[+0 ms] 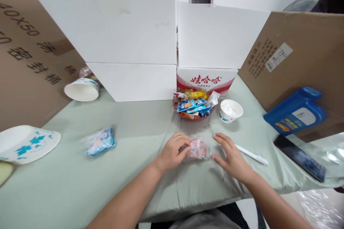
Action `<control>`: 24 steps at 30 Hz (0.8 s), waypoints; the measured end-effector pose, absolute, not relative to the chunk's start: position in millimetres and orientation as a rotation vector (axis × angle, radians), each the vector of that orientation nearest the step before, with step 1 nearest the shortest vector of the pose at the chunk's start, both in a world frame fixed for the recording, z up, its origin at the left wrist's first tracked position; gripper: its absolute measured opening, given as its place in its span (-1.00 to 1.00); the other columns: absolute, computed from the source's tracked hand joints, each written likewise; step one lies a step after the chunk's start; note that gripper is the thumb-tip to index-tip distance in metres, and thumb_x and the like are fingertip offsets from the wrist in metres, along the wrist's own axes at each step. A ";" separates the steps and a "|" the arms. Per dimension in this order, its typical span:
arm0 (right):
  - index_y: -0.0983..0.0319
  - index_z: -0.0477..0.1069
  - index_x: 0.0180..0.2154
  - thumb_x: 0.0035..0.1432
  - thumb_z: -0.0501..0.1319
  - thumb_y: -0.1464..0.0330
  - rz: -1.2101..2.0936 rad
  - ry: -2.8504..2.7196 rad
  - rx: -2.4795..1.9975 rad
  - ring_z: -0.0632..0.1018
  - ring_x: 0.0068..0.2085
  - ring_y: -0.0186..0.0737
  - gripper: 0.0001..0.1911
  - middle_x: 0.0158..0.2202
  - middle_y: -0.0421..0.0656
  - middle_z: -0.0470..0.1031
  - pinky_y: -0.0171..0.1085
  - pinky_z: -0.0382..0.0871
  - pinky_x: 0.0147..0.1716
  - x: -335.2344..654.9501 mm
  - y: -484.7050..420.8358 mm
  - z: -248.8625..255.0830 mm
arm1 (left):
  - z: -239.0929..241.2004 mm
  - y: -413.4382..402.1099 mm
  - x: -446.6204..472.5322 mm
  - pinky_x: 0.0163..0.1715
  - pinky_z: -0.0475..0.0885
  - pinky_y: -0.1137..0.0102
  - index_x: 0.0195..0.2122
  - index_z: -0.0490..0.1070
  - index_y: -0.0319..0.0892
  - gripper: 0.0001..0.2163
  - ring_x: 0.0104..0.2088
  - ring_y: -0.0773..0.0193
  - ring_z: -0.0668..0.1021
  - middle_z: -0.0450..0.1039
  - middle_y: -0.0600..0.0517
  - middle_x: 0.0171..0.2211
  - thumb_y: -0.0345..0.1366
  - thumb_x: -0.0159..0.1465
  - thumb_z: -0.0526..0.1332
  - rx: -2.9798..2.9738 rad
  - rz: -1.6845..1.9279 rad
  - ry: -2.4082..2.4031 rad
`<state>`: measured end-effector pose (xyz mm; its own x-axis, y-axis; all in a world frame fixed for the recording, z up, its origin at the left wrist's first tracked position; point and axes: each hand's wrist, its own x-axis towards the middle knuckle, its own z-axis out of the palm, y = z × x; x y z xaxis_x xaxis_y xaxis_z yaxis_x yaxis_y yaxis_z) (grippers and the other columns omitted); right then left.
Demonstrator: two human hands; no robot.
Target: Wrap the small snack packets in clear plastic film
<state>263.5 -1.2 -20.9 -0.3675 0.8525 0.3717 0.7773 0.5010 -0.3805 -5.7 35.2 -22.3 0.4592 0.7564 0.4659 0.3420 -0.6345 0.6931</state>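
A pink bundle wrapped in clear plastic lies on the cloth in front of me; what is inside it I cannot make out. My left hand is closed on its left edge, thumb and fingers pinching the plastic. On the other side, my right hand is open, thumb and fingers apart, close to the bundle's right edge and holding nothing. A white pen-like stick lies just right of that hand. Beyond the bundle is a brown bowl heaped with wrapped snacks, beside a paper cup with white contents.
Left on the green cloth lies a blue snack bundle in plastic, near tipped paper tubs. At right are a blue bottle and a phone. White boards and cardboard wall the table.
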 end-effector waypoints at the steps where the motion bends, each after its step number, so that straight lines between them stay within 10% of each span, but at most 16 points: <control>1: 0.16 0.05 0.28 0.18 0.24 0.16 0.267 -2.262 -1.276 0.30 0.21 0.03 -0.28 0.23 0.07 0.20 0.03 0.35 0.10 247.0 0.2 -19.0 | -21.4 35.9 -7.6 -0.11 0.38 0.26 -0.32 0.42 -0.16 -0.88 -0.19 0.20 0.48 0.49 -0.03 -0.29 -0.35 0.31 0.10 2.183 1.075 0.911; 4: 0.15 0.04 0.29 0.10 0.31 0.22 0.374 -2.318 -1.184 0.33 0.18 0.06 -0.21 0.21 0.10 0.22 0.05 0.37 0.07 212.8 6.8 -18.9 | -19.0 37.1 -11.7 -0.14 0.39 0.29 -0.23 0.43 -0.15 -0.88 -0.21 0.19 0.48 0.49 -0.02 -0.29 -0.28 0.31 0.14 2.179 1.007 0.931; 9: 0.18 0.45 -0.15 0.24 0.04 0.48 0.427 -2.183 -1.176 0.52 -0.19 -0.18 -0.75 -0.22 -0.07 0.46 -0.18 0.47 -0.18 221.4 16.7 -16.3 | -21.0 38.7 -13.7 -0.20 0.38 0.30 -0.14 0.50 -0.12 -0.82 -0.25 0.17 0.45 0.45 -0.01 -0.34 -0.32 0.23 0.23 2.384 0.825 0.979; 16: 0.19 0.42 -0.24 0.23 0.11 0.24 0.400 -1.714 -1.530 0.52 -0.40 -0.23 -0.80 -0.35 -0.13 0.50 -0.22 0.45 -0.36 290.9 15.4 -6.3 | -14.2 40.5 -20.8 -0.30 0.38 0.40 -0.35 0.44 -0.16 -0.91 -0.34 0.27 0.48 0.43 0.04 -0.41 -0.35 0.26 0.15 2.055 1.192 1.157; 24: 0.19 0.39 -0.18 0.22 0.09 0.30 0.029 -1.686 -1.535 0.52 -0.21 -0.13 -0.82 -0.21 -0.06 0.48 -0.12 0.45 -0.22 304.5 -1.5 -12.3 | -20.7 42.6 -20.1 -0.41 0.35 0.44 -0.40 0.36 -0.15 -0.92 -0.45 0.32 0.46 0.37 0.11 -0.49 -0.35 0.23 0.12 2.025 1.272 1.495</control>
<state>304.5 -1.5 -12.3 0.0969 0.8315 0.5470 0.8123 0.2515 -0.5262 -20.1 42.6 -20.7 0.0561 0.8843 0.4636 0.5993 -0.4012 0.6928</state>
